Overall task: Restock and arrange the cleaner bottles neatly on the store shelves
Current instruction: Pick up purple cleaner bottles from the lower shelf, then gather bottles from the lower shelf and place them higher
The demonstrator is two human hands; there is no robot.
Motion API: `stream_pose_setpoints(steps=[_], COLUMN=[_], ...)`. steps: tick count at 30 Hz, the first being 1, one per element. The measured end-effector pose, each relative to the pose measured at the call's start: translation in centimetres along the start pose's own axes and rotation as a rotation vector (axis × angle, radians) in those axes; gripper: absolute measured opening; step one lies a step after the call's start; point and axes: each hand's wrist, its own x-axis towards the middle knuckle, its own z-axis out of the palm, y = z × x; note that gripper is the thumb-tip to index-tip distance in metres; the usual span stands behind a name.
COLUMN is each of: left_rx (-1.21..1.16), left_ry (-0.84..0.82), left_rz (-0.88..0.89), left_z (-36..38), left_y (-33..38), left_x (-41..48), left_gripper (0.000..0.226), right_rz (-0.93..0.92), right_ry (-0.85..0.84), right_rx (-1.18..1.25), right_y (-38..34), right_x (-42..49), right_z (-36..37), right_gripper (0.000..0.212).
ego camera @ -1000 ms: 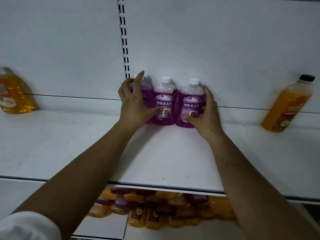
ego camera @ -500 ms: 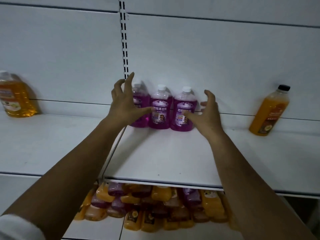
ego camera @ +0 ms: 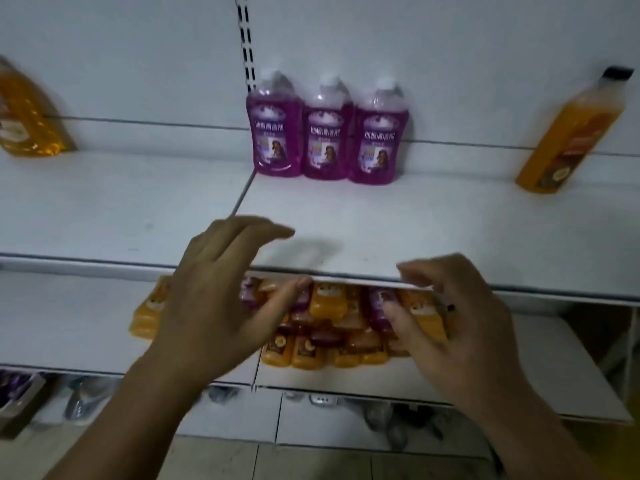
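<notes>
Purple bottles: three, the left bottle (ego camera: 273, 133), middle bottle (ego camera: 327, 138) and right bottle (ego camera: 378, 142), stand in a row at the back of the upper shelf (ego camera: 433, 223).
Long axis: upright on all three, with the white caps up and the bases flat on the shelf.
Facing: their labels face the front, toward the person.
Spacing: they stand side by side, neighbours touching or nearly so, close against the back panel (ego camera: 467, 64) and just right of the slotted post (ego camera: 246, 53).
Left grip (ego camera: 214, 306): fingers apart and loosely bent. It holds nothing and hangs in front of the shelf's front edge (ego camera: 349, 274), well apart from the row.
Right grip (ego camera: 460, 323): fingers loosely curled and empty, level with the same edge, with a wide gap between it and the left grip.
Open room: bare white shelf lies in front of the row and to both sides.
Seam (ego camera: 244, 199): runs from the left bottle's base toward the front edge, where two shelf boards meet.
Orange bottle (ego camera: 571, 133): far right at the back, with a black cap. It looks tilted in this view.
Yellow bottle (ego camera: 27, 116): far left at the back, cut by the frame.
Lower shelf (ego camera: 69, 323): holds a pile (ego camera: 329, 337) of orange and purple bottles lying on their sides, partly hidden behind both grips.
</notes>
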Motion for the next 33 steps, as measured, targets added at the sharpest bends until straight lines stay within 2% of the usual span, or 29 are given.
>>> stream_pose_setpoints(steps=[3, 6, 8, 11, 14, 17, 18, 20, 22, 25, 28, 33], left_rx=[-0.162, -0.273, -0.255, -0.22, -0.206, -0.469, -0.511, -0.329, -0.044, 0.178, 0.168, 0.065], left_ry=[-0.004, -0.16, -0.251, -0.261, -0.238, -0.139, -0.087, -0.055, -0.12, -0.273, -0.296, -0.154], left_rz=[-0.098, -0.402, -0.578, -0.763, -0.906, -1.098, -1.11, -0.939, -0.753, -0.672, -0.662, -0.722], left_z=[2.0, 6.4, 9.5, 12.3, 13.7, 15.1, 15.6, 16.7, 17.7, 19.1, 20.2, 20.6], left_y=[-0.6, -4.6, -8.7, -13.8, -15.8, -15.2, -14.7, -13.9, -14.1, -14.7, -15.0, -14.6], left_x=[-5.1, -9.2, -11.7, -13.9, -14.0, -13.0, -12.6, -11.9, -11.1, -9.9, -9.1, -9.0], left_gripper=[0.017, 0.026, 0.031, 0.031, 0.034, 0.052, 0.056, 0.067, 0.081, 0.097, 0.098, 0.077], right_rz=[0.127, 0.423, 0.594, 0.809, 1.043, 1.234, 1.246, 1.224, 1.182, 1.171, 1.19, 1.291], right_ry=[-0.048, -0.178, -0.232, -0.253, -0.107, 0.111, 0.154, 0.162, 0.128, 0.135, 0.187, 0.342], right_rx=[0.147, 0.272, 0.32, 0.329, 0.383, 0.462, 0.482, 0.49, 0.471, 0.46, 0.507, 0.642], right_y=[1.5, 4.5, 7.1, 10.6, 14.4, 17.6, 18.3, 18.8, 19.1, 20.1, 20.3, 19.7], right_x=[-4.7, -7.2, -8.1, -8.6, -9.5, -10.5, -10.6, -10.3, -9.7, -9.5, -9.3, -9.0], right_z=[2.5, 6.7, 9.8, 13.4, 15.4, 16.4, 16.6, 17.1, 17.8, 19.0, 20.0, 21.1], right_gripper=[0.019, 0.022, 0.018, 0.022, 0.033, 0.076, 0.084, 0.097, 0.098, 0.089, 0.077, 0.066])
